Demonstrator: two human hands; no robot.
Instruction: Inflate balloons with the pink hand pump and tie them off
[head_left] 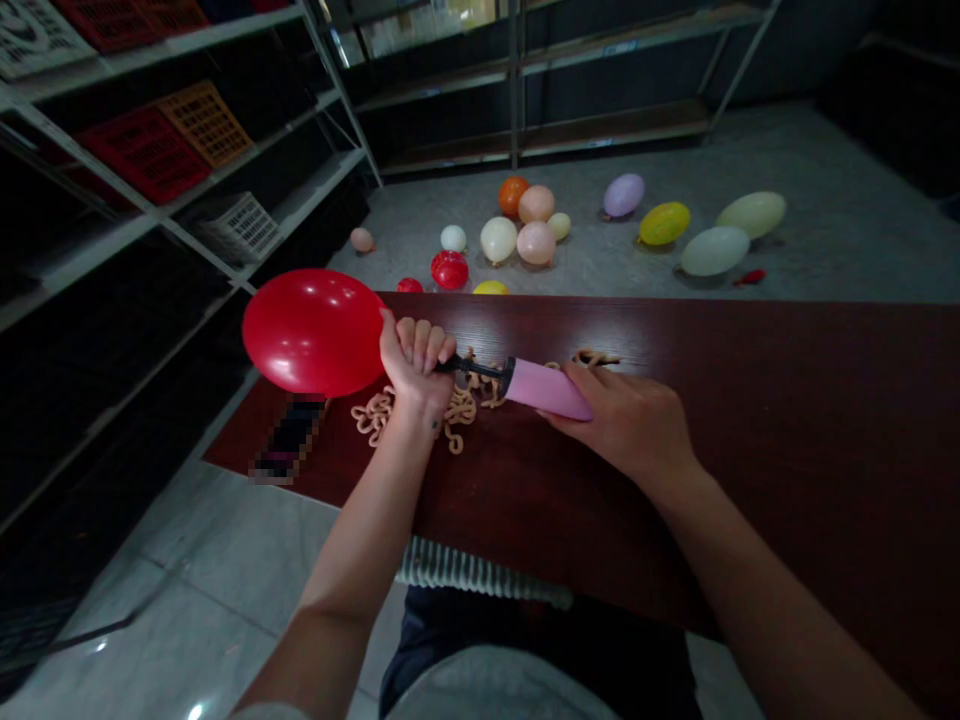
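My left hand [416, 360] is closed beside a large inflated red balloon [315, 332], at the balloon's right end. The balloon's neck is hidden in that fist. A black rod comes out of the same fist and runs into the pink barrel of a balloon pump [541, 388]. Around that barrel my right hand [634, 420] is closed, holding it tilted slightly down to the right. Below and behind the pump, limp tan curly pieces [459, 408] lie on the dark red-brown table [810, 400]; their kind is unclear.
A blurred-out phone-like object [291, 440] lies at the table's left end. Several inflated balloons, including a purple balloon [624, 195] and a yellow balloon [664, 223], rest on the floor beyond. Metal shelves [615, 135] stand behind; red crates [146, 150] fill shelves at left.
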